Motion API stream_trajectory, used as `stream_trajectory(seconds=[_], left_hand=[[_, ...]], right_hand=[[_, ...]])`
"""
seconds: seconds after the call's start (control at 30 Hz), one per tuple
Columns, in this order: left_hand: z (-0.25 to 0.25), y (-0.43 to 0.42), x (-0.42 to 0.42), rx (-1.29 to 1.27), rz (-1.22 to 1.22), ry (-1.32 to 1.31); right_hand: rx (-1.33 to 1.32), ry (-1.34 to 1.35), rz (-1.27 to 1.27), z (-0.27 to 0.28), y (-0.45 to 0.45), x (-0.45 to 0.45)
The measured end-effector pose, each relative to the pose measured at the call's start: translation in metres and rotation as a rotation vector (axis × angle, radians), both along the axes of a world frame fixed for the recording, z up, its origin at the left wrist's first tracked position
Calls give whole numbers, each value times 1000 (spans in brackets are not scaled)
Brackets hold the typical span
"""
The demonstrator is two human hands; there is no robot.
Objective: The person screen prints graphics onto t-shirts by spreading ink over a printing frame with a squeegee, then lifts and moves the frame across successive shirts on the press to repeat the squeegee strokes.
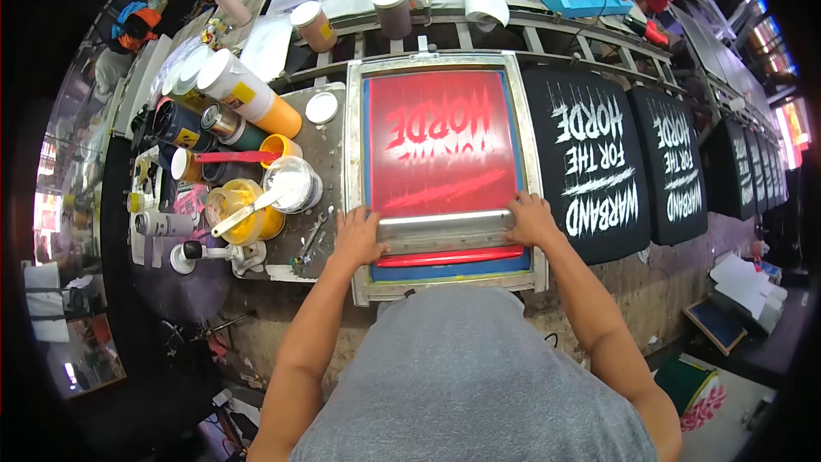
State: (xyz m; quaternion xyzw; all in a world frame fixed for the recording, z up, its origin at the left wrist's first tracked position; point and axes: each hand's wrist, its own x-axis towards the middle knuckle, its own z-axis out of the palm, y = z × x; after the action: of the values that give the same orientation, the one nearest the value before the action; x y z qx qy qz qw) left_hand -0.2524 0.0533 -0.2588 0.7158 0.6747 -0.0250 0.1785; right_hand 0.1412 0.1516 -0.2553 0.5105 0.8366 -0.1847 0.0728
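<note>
we have the squeegee point(446, 233) lying across the near part of the screen frame point(354, 145), our left hand point(357, 237) and right hand point(532, 220) gripping its ends, fingers part-curled. if one hand pressed harder, we'd probably get an uneven stroke and patchy lettering. the red ink point(445, 257) sits along the squeegee's near side, inside the frame; pulling too far could push it onto the blue border point(436, 273). a sideways knock might shift the frame and blur edges. reaching right of the frame with inky fingers could smudge the nearest black shirt point(556, 205).
</note>
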Motion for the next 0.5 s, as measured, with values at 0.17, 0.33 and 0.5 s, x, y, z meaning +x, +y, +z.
stream_trajectory(seconds=[0.17,0.33,0.5], left_hand=[[-7,-53,-15,377,223,-156],[-79,-144,-20,120,831,-593],[-102,-155,0,42,985,-577]], right_hand=[[279,431,-490,-9,-46,44],[-146,372,-1044,-54,-117,90],[-338,698,-1280,-82,-131,76]])
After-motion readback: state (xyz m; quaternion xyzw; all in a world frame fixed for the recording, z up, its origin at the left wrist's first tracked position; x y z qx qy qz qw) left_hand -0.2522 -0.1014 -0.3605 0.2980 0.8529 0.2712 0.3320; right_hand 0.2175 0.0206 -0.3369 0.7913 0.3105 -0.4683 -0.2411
